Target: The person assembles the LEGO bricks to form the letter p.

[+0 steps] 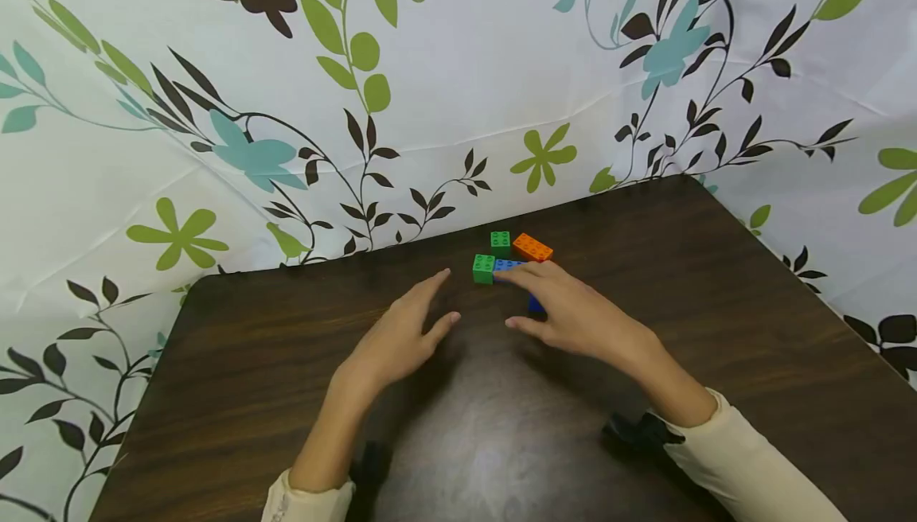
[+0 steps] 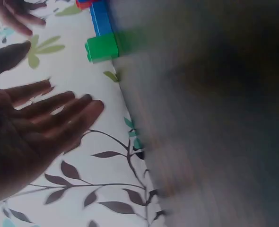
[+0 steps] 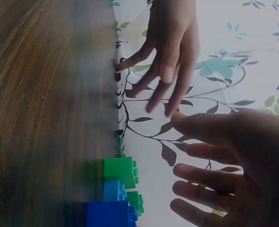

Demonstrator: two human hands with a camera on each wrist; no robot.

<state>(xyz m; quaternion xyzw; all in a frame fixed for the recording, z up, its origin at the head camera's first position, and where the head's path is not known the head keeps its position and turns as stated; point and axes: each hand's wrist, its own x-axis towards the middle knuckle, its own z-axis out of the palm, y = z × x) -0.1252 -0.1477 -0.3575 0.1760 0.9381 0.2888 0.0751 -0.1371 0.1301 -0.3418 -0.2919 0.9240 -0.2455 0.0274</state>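
Over the tabletop my left hand (image 1: 397, 335) hovers with fingers extended and thumb apart, holding nothing. To its right, my right hand (image 1: 576, 311) is held above the building bricks, its fingers also extended and nothing in them. A green brick (image 1: 483, 269) stands between the two hands, a little beyond the fingertips. Beside it lies a blue brick (image 1: 507, 265), partly covered by the right hand. A darker blue brick (image 3: 107, 214) shows plainly in the right wrist view. Farther back are a second green brick (image 1: 500, 242) and an orange brick (image 1: 533, 247). A red piece (image 2: 84, 4) peeks in at the left wrist view's top edge.
The dark wood-grain table (image 1: 272, 363) reaches back to a white cloth (image 1: 458, 52) printed with leaves, birds and flowers. This cloth also hangs along the table's left and right sides. Light sleeves (image 1: 752, 450) cover the forearms, with dark straps at the wrists.
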